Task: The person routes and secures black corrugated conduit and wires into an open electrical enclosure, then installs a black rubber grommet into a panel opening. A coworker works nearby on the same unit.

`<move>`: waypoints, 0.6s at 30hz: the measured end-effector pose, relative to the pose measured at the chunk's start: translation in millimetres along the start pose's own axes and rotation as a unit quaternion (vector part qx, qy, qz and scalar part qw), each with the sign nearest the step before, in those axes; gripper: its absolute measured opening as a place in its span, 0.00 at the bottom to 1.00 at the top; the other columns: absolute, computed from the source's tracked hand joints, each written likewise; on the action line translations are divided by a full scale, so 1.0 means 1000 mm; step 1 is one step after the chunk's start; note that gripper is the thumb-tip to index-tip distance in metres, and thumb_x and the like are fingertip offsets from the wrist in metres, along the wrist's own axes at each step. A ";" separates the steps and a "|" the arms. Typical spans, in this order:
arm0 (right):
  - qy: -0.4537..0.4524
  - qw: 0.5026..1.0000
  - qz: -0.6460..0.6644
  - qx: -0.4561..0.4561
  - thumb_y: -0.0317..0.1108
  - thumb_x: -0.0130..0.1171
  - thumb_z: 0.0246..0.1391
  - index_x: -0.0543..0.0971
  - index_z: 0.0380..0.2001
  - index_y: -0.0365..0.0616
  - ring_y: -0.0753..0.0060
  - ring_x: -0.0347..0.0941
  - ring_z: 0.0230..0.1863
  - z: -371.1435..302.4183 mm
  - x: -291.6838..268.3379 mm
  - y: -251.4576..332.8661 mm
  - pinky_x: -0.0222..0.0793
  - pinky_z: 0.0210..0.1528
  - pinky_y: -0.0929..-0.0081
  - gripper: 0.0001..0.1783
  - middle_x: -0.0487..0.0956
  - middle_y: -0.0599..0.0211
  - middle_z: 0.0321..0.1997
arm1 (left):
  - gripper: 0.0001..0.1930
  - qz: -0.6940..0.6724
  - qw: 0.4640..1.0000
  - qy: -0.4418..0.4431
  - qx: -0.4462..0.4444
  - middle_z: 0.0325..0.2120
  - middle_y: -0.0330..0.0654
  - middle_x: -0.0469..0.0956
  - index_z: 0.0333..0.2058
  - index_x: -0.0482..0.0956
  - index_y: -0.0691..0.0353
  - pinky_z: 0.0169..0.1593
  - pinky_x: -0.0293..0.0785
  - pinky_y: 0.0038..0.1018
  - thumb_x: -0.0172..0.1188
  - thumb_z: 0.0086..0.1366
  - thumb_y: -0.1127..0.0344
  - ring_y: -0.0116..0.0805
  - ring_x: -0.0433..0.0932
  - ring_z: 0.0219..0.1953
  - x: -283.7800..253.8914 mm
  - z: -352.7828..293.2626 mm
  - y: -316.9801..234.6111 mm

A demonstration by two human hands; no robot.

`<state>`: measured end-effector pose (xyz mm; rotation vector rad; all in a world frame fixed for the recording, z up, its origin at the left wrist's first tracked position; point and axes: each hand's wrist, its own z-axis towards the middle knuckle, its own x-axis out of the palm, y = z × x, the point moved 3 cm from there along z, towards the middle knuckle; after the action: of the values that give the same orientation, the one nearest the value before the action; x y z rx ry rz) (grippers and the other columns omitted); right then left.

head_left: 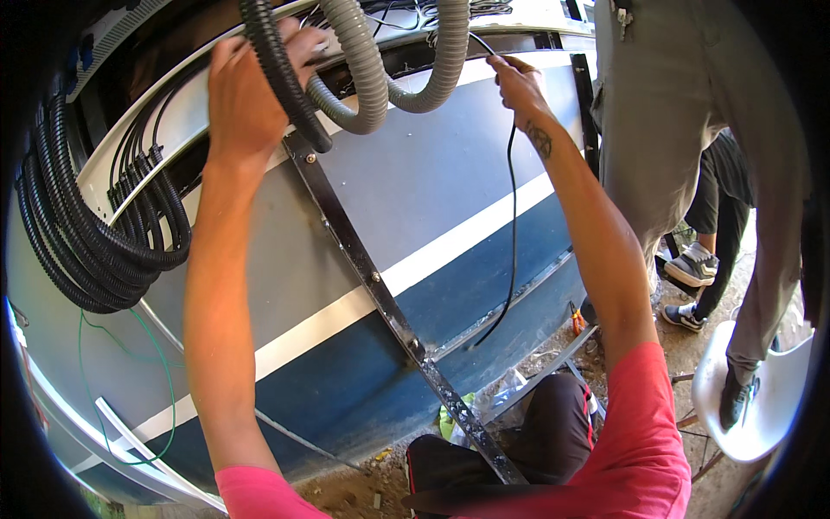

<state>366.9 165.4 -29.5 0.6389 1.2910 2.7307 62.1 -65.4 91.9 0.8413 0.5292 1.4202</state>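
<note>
At upper right my right hand (521,91) is closed, pinching a thin black cable (513,199). The cable's lower part hangs loose in front of the grey and blue panel; its upper part runs up to the left toward the ledge. My left hand (246,108) is raised at upper left, just behind a hanging black corrugated conduit (278,73). Its fingers are curled near the ledge but blurred and partly covered, so whatever they hold is unclear. Thick grey corrugated hoses (370,86) loop down between my hands.
Coiled black conduits (65,225) hang at the left above a green wire (173,394). A black metal bar (350,246) crosses the panel diagonally. At right, a person in grey trousers (653,104) has one foot on a white chair (709,398). An orange-handled tool (577,322) stands low down.
</note>
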 end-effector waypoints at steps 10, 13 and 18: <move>0.061 0.962 -0.236 -0.120 0.47 0.68 0.65 0.90 0.49 0.47 0.78 0.77 0.35 0.017 -0.002 -0.034 0.74 0.38 0.72 0.18 0.87 0.69 0.35 | 0.09 -0.165 0.973 0.132 -0.093 0.44 0.43 0.87 0.46 0.89 0.58 0.58 0.74 0.41 0.67 0.69 0.68 0.47 0.83 0.50 -0.014 -0.024 0.021; 0.163 0.935 -0.297 -0.106 0.52 0.67 0.66 0.90 0.49 0.48 0.78 0.74 0.29 -0.022 -0.007 -0.030 0.75 0.38 0.71 0.21 0.86 0.69 0.32 | 0.09 -0.215 0.964 0.123 -0.090 0.42 0.47 0.84 0.43 0.89 0.66 0.57 0.76 0.39 0.67 0.68 0.69 0.44 0.83 0.46 -0.028 -0.023 0.025; 0.166 0.925 -0.327 -0.101 0.51 0.67 0.66 0.91 0.47 0.47 0.80 0.73 0.29 -0.032 -0.011 -0.028 0.73 0.34 0.72 0.20 0.84 0.70 0.28 | 0.12 -0.261 0.941 0.170 -0.129 0.41 0.46 0.80 0.39 0.87 0.70 0.56 0.75 0.35 0.65 0.68 0.65 0.41 0.80 0.47 -0.030 -0.029 0.029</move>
<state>361.3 157.8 -72.1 -0.2558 0.9966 2.3911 18.3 -91.2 91.7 0.2111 0.7463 1.1067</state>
